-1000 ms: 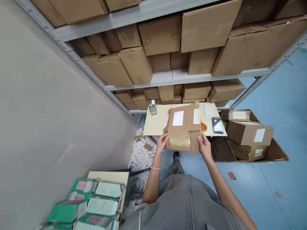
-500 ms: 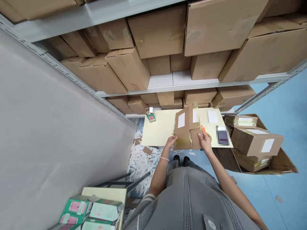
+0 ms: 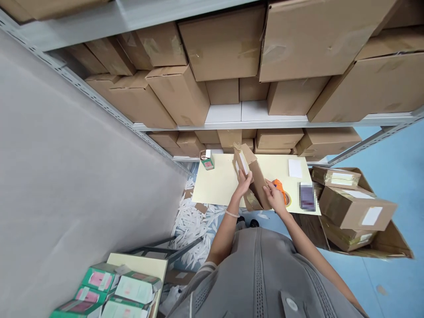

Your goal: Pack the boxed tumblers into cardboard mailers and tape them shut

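A brown cardboard box (image 3: 258, 179) with white labels and clear tape is held tilted on its edge over the front of the cream table (image 3: 215, 183). My left hand (image 3: 244, 183) grips its left, labelled side. At the right side, my right hand (image 3: 274, 196) is closed on the box's near edge. Just beyond my right hand, an orange tape dispenser (image 3: 279, 189) with a roll of tape lies on the table. Part of the box's underside is out of sight.
A green box (image 3: 207, 160) of white strips stands at the table's back left. A white paper pad (image 3: 294, 168) and a blurred dark device (image 3: 307, 196) lie right. An open carton (image 3: 394, 240) holds packed boxes. Shelves (image 3: 232, 123) of cartons rise behind; paper strips (image 3: 194, 229) litter the floor.
The box has turned from lying broad side up to standing on edge. My left hand has moved up its labelled side. More of the orange tape dispenser now shows.
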Demonstrator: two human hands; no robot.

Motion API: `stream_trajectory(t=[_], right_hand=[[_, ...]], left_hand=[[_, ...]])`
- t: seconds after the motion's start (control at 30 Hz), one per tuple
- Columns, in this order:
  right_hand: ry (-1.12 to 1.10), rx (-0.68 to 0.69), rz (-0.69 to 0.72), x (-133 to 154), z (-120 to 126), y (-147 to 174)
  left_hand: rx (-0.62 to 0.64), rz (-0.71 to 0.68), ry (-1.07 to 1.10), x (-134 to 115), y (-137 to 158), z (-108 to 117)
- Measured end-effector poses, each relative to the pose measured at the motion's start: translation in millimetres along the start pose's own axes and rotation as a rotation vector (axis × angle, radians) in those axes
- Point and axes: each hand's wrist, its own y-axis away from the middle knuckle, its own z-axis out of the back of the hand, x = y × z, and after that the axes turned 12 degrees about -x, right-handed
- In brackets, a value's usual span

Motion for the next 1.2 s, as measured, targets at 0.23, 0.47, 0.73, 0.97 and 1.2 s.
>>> stream_trajectory(t=[0.23, 0.47, 0.73, 0.97, 1.2], right_hand=[[0.111, 0.011, 0.045, 2.3, 0.6, -5.1], [0.095, -0.058, -0.002, -0.1, 6.5, -17.4], [0.061, -0.171, -0.055, 15.9, 16.0, -51.7], [0.203, -0.162, -0.049, 24.4, 10.8, -52.4], [0.322, -0.096, -0.058, 22.9, -2.2, -35.4]], left_hand=[[-0.088, 0.06, -0.106, -23.9, -21.7, -6.3], [-0.009, 0.032, -0.057, -17.3, -14.9, 34.3], [0.028, -0.059, -0.083, -31.1, -0.8, 70.7], [0.046, -0.097, -0.108, -31.3, 7.8, 70.0], [0.001, -0.102, -0.11, -22.8, 10.8, 67.9]])
